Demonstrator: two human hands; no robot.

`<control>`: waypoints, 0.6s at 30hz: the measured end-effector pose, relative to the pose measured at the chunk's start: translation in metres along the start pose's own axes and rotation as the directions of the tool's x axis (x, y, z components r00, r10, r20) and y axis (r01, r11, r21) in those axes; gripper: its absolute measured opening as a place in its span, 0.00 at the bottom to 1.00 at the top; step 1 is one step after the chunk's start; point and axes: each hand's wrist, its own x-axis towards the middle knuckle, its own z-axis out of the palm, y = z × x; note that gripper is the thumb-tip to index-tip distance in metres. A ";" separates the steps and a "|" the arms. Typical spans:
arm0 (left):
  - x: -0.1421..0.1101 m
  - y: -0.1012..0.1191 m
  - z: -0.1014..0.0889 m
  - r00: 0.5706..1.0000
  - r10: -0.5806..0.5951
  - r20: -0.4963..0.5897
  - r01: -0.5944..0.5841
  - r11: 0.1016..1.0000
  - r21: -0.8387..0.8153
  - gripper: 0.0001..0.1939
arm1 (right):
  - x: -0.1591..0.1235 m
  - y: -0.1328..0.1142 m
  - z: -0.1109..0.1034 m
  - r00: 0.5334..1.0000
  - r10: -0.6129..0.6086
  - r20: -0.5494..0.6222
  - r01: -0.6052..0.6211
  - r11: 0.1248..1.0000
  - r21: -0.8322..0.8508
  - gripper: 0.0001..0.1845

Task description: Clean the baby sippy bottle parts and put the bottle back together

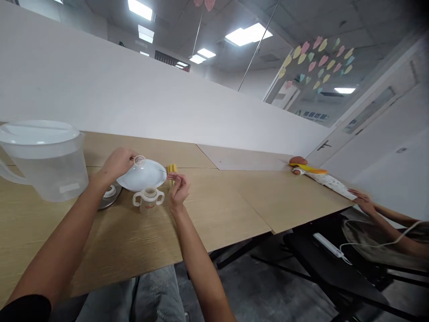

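My left hand (pixel 119 163) is closed on a small clear round bottle part (pixel 139 161), held over the rim of a white bowl (pixel 144 176). My right hand (pixel 179 190) is at the bowl's right side, fingers pinched. A thin dark line, perhaps a fine stick, sticks out from its fingertips toward the bowl; its kind is unclear. Between my forearms, a two-handled baby bottle (pixel 149 205) stands upright with its top open. Yellow pieces (pixel 172 168) lie just behind my right fingers. Left of the bottle, a white ring (pixel 110 191) rests on a round metal dish (pixel 112 200), partly behind my left forearm.
A large lidded plastic pitcher (pixel 56 170) stands at the left. A low white partition (pixel 150 103) runs behind the wooden table (pixel 214 210). At the far right, another person's hands (pixel 363 201) touch a white patterned cloth (pixel 335 183). A black chair (pixel 321 259) carries a power strip (pixel 326 245).
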 end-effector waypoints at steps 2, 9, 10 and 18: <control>0.004 -0.002 0.010 0.999 0.034 0.001 -0.034 0.999 0.017 0.20 | -0.001 -0.006 -0.006 0.955 -0.296 0.025 0.297 0.953 -0.062 0.11; 0.009 -0.008 0.020 0.998 0.054 0.033 -0.057 0.994 0.096 0.21 | -0.016 -0.016 -0.015 0.548 -0.784 0.291 0.815 0.579 0.027 0.08; 0.008 -0.008 0.019 0.998 0.052 0.033 -0.055 0.994 0.096 0.20 | -0.020 -0.015 -0.014 0.522 -0.774 0.360 0.808 0.584 0.084 0.08; 0.007 -0.004 0.016 0.996 0.084 0.026 -0.085 0.996 0.030 0.21 | -0.025 -0.010 -0.009 0.543 -0.738 0.401 0.794 0.606 0.039 0.09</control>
